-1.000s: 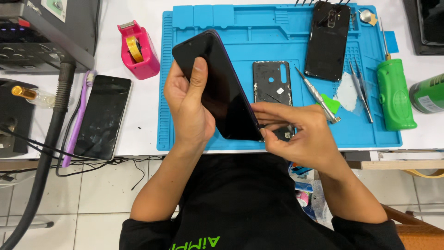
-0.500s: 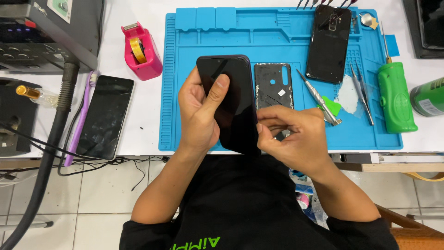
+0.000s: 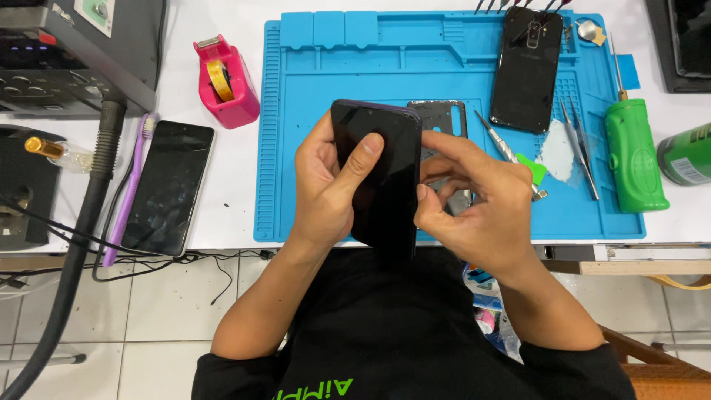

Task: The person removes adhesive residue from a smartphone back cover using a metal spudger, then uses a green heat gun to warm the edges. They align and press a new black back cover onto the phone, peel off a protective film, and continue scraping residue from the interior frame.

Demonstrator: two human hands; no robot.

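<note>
Nearest the camera, the left hand (image 3: 326, 189) wraps the dark phone (image 3: 381, 178) from its left side, thumb laid across the glossy face, fingers behind: its grip is pressed around the phone. The right hand (image 3: 474, 204) meets the phone's right edge, fingertips pinching at that edge; whether a small tool sits between them cannot be told.

The phone now stands nearly upright in the view, its long axis pointing away from the person, held above the near edge of the blue mat (image 3: 296, 148). A second ago it leaned clearly to the left, and half a second ago it was already straightening; the right hand has moved from the phone's lower corner up to the middle of its right edge. As a judgement, the work has shifted along that side seam.

Just beyond the phone, partly hidden by it, a grey frame part (image 3: 444, 118) lies on the mat. Right of the phone lie a metal pick (image 3: 500, 144), tweezers (image 3: 581, 152) and a green screwdriver (image 3: 633, 155). Farther off, up and right of the phone, lies a black back cover (image 3: 527, 70). Left of the phone, off the mat on the white surface (image 3: 229, 178), sit a pink tape dispenser (image 3: 226, 81) and a second dark phone (image 3: 167, 185), unmoved.
</note>
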